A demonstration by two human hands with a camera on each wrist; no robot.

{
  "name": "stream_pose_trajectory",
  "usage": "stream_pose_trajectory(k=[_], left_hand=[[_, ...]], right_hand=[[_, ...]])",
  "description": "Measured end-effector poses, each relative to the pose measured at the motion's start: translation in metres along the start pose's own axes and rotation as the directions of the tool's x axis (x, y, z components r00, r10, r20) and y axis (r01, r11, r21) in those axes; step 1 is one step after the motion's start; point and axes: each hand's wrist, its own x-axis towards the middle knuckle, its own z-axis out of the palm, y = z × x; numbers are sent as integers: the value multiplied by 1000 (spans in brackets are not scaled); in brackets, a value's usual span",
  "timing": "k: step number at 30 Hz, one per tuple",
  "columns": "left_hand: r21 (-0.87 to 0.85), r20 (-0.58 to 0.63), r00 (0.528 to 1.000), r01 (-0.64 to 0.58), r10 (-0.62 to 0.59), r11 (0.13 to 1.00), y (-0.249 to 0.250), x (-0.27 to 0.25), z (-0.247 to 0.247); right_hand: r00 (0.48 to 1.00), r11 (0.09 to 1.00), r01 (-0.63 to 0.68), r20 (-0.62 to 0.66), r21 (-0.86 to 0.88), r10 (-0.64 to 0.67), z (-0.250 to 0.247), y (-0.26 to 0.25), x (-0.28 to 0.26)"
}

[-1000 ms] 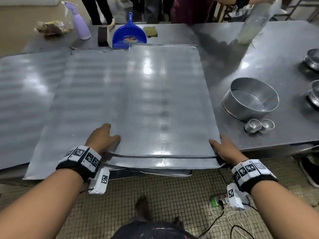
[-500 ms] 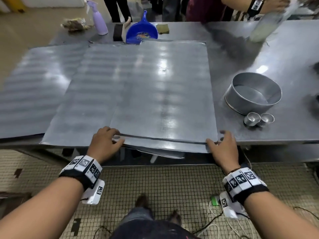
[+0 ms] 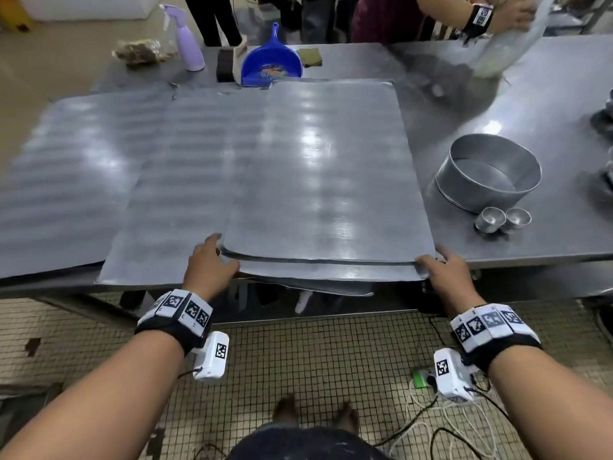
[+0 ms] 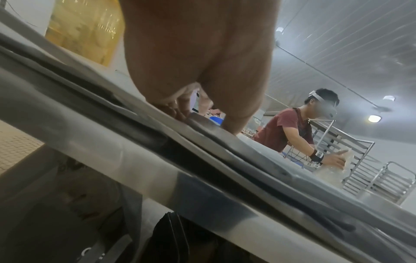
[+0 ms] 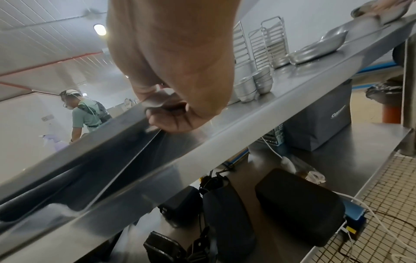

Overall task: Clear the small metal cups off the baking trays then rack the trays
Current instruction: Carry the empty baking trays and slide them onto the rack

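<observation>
A stack of flat baking trays (image 3: 325,174) lies in the middle of the steel table (image 3: 497,104), its near edge overhanging the table front. My left hand (image 3: 212,260) grips the stack's near left corner, fingers bent onto the metal (image 4: 225,142). My right hand (image 3: 441,270) holds the near right corner; in the right wrist view its thumb (image 5: 166,121) curls against the tray edge (image 5: 112,142). Two small metal cups (image 3: 502,219) stand off the trays, beside a round cake tin (image 3: 487,174). More trays (image 3: 83,167) spread out to the left.
A blue dustpan (image 3: 270,66), a lilac spray bottle (image 3: 189,44) and a brush stand at the back. Another person's hand (image 3: 504,14) works a plastic bag at the far right. Tray racks (image 4: 360,169) stand beyond the table. Cables (image 3: 431,410) lie on the tiled floor.
The view has pulled back from the table, showing more floor. Both hands stay at the stack's near corners; my left hand has shifted right onto the top tray's corner.
</observation>
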Motion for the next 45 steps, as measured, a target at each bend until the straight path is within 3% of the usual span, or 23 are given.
stream_pose_trajectory(k=[8, 11, 14, 19, 24, 32, 38, 42, 45], left_hand=[[-144, 52, 997, -41, 49, 989, 9, 15, -13], [-313, 90, 992, -52, 84, 948, 16, 22, -12], [-423, 129, 986, -39, 103, 905, 12, 27, -13], [-439, 157, 981, -33, 113, 898, 2, 18, -18], [-383, 159, 982, -33, 101, 923, -3, -12, -18], [-292, 135, 990, 12, 28, 956, -7, -79, 0], [-210, 58, 998, 21, -9, 977, -9, -115, 20], [100, -17, 998, -60, 62, 993, -3, -126, 26], [255, 37, 973, -230, 229, 939, 11, -141, 28]], right_hand=[[998, 1000, -5, -59, 15, 6, -15, -15, -17], [997, 1000, 19, -81, 23, -17, -21, -25, -25], [998, 1000, 25, -53, -1, -25, -25, -25, -33], [1000, 998, 30, 3, -59, -30, -24, -2, -34], [995, 979, 43, 94, -199, -25, -33, 22, -29], [967, 983, 63, 255, -170, -18, -63, 32, -37], [935, 930, 115, 355, -349, 18, -82, 45, -33], [960, 774, 264, 236, -575, -152, -85, 36, -36], [892, 647, 451, 326, -615, -313, -81, 32, -44]])
